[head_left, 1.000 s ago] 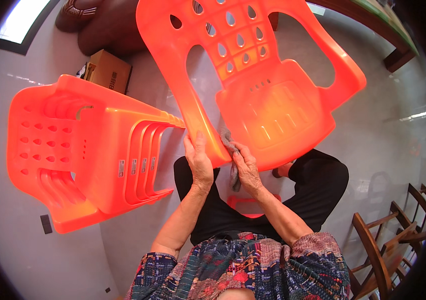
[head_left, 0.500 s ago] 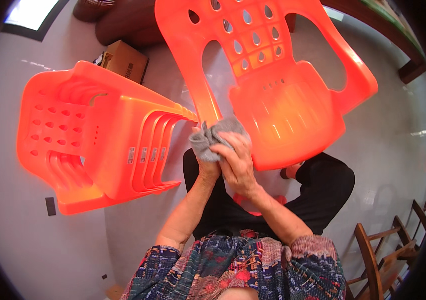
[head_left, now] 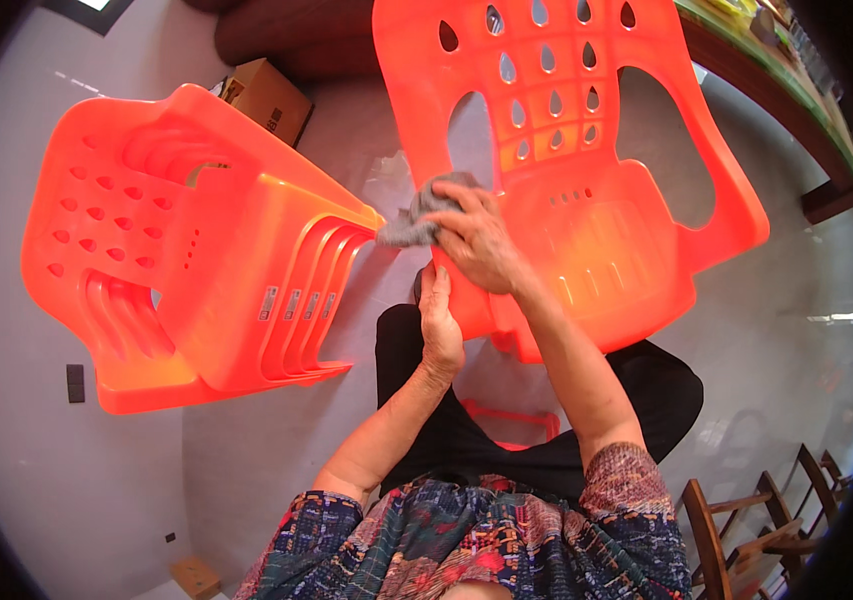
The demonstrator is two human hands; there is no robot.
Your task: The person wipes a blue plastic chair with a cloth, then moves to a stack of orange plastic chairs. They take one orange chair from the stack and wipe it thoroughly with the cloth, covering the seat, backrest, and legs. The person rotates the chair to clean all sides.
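Observation:
An orange plastic armchair (head_left: 586,250), its backrest pierced with drop-shaped holes, stands tilted in front of my knees. My left hand (head_left: 440,325) grips the front end of its left armrest, thumb along the outer side; the other fingers are mostly hidden. Above it, my right hand (head_left: 476,238) presses a crumpled grey cloth (head_left: 408,222) onto the top of the same armrest. Part of the cloth hangs over the armrest's outer edge.
Left of me lies a stack of several matching orange chairs (head_left: 236,270) on its side. A cardboard box (head_left: 271,100) sits behind it. A wooden table (head_left: 776,85) edges the far right, wooden chairs (head_left: 746,530) the near right. Something red, perhaps a low stool (head_left: 511,415), shows between my legs.
My right hand has moved the cloth farther up the armrest. The left hand, earlier against the cloth, now holds the armrest's front end below it. The whole view has shifted slightly.

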